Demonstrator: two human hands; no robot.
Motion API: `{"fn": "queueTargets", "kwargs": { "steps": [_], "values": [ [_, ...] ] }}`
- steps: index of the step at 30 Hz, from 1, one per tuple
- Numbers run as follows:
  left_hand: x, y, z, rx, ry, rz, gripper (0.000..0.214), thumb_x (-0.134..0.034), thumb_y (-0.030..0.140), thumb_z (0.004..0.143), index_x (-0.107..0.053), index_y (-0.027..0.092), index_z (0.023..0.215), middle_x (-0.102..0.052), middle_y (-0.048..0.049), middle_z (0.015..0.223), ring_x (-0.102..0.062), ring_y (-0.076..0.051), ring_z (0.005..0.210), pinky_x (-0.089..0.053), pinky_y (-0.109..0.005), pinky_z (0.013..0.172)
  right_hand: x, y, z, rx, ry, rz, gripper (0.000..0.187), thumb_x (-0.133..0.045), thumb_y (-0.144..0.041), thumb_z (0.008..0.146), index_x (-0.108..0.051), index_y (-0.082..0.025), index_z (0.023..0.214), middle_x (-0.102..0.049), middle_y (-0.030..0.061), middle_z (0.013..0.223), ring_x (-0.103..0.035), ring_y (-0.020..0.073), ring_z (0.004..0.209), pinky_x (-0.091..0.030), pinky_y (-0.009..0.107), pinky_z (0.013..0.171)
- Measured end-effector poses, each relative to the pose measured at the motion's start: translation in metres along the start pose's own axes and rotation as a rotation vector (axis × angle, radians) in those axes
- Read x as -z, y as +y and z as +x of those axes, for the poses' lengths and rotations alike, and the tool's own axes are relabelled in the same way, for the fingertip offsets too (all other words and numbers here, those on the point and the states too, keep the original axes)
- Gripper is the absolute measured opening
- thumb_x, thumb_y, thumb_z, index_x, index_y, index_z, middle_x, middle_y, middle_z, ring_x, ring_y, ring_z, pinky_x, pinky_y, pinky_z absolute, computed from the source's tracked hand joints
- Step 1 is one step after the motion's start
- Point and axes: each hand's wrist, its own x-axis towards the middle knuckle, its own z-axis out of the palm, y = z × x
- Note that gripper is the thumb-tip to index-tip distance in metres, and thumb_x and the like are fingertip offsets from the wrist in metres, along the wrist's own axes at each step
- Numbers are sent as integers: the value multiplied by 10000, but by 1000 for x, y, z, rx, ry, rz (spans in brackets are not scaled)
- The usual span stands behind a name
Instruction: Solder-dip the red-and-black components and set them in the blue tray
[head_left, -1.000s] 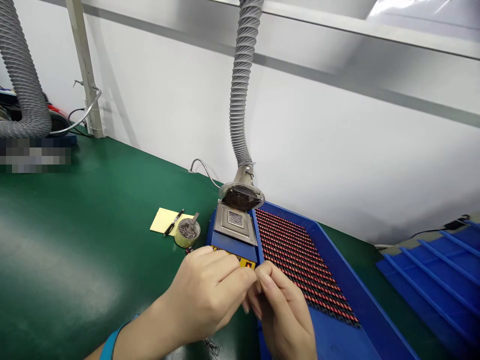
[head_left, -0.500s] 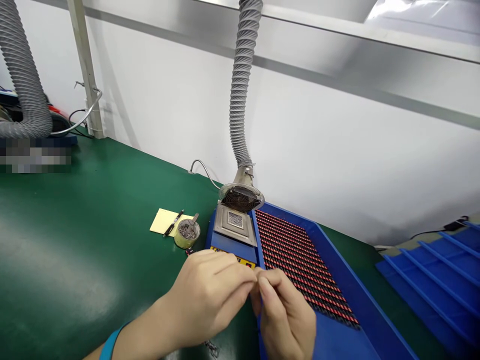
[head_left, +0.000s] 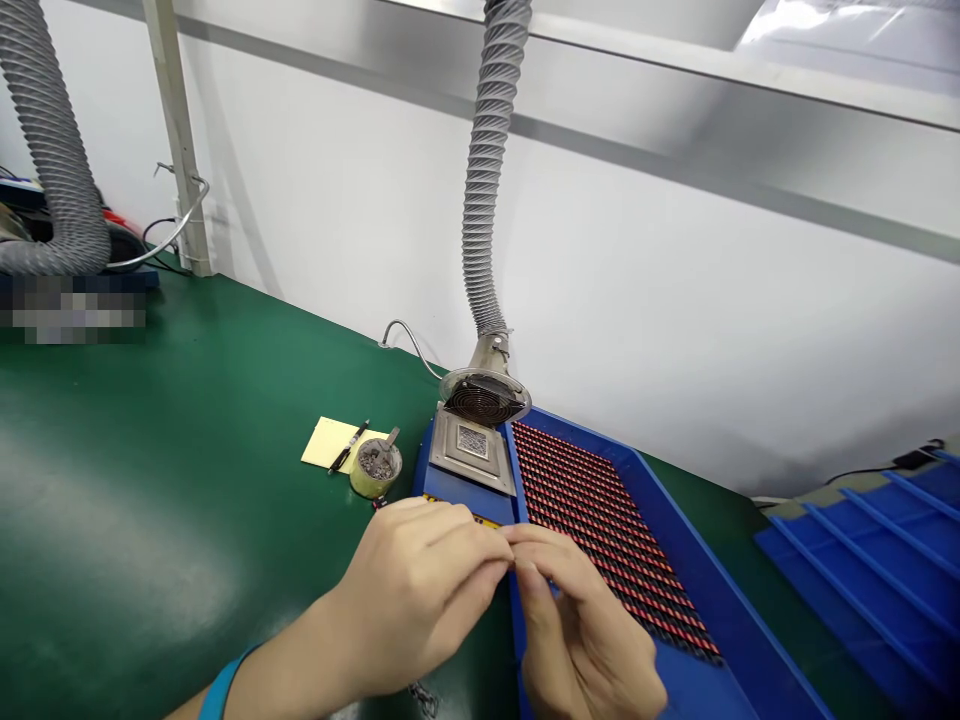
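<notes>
Fingertips (head_left: 480, 552) of the left hand (head_left: 412, 595) and right hand (head_left: 589, 630) pinch together above the blue tray (head_left: 724, 590), any held part hidden, a steady grip suiting such fine work, red-striped rows (head_left: 592, 510) at one o'clock.

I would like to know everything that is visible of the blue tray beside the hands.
The blue tray is shallow, looks like plastic, and has raised walls. Tight rows of small red-and-black strips fill its floor. It lies flat on the green bench mat, its left wall alongside a metal-topped machine. The right hand is over its near end, hiding that part.
</notes>
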Motion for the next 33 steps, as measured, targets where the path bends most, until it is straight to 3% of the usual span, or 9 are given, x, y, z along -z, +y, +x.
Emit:
{"fn": "queueTargets", "kwargs": {
  "steps": [3,5,10,14,16,20,25,29,33],
  "values": [
    [-3,-1,-1,-134,24,194,243,-421,94,917,-624,147,793,-584,8,592,-446,-126,517,-305,-284,503,0,-4,6,-383,-135,355,300,-502,-223,931,-589,-199,645,-561,-1,530,-537,139,478,-462,264,468],
    [-2,0,0,-103,22,146,228,-437,86,909,-616,148,784,-591,15,598,-454,-117,522,-327,-274,517,0,-5,9,-468,-175,582,395,-454,-290,955,-543,-202,581,-466,-28,426,-468,127,399,-438,255,423],
    [2,1,3,83,26,-122,145,-504,98,910,-603,160,823,-627,33,681,-527,-72,587,-394,-185,568,4,0,7,-200,-77,307,96,-651,-170,850,-717,-236,876,-694,20,737,-662,181,724,-545,300,663],
    [0,0,2,23,8,-9,180,-461,127,935,-609,154,836,-625,18,672,-520,-92,580,-394,-219,561,3,0,0,-9,11,28,229,-622,-52,826,-720,-238,916,-719,26,823,-669,188,794,-528,307,718],
    [-2,0,1,-75,19,165,258,-412,126,943,-607,155,776,-588,13,611,-471,-113,533,-344,-264,514,1,-3,0,-155,-3,39,139,-594,-133,867,-682,-207,789,-667,26,707,-622,164,650,-495,275,590],
    [-4,0,-1,-154,35,246,294,-392,104,927,-608,158,734,-556,12,559,-427,-128,494,-288,-294,482,1,-5,6,-545,-181,494,399,-479,-304,945,-514,-201,562,-421,-43,425,-402,105,378,-400,241,407],
    [0,3,0,104,3,-141,160,-490,107,912,-607,176,827,-641,28,689,-546,-86,598,-409,-200,576,5,-1,6,-228,-46,319,77,-640,-174,854,-692,-217,818,-665,25,675,-645,179,674,-547,302,633],
    [3,4,1,219,-43,-293,138,-516,110,901,-613,177,831,-645,24,712,-568,-80,632,-421,-167,584,5,2,1,-8,-7,103,350,-652,4,784,-716,-267,994,-732,20,838,-674,213,830,-560,365,737],
    [0,2,1,90,-18,-114,156,-483,125,923,-613,161,845,-647,10,699,-557,-95,616,-417,-207,595,4,1,-1,97,9,-18,335,-615,23,791,-714,-244,968,-724,18,808,-675,215,817,-535,365,735]
  ]
}}
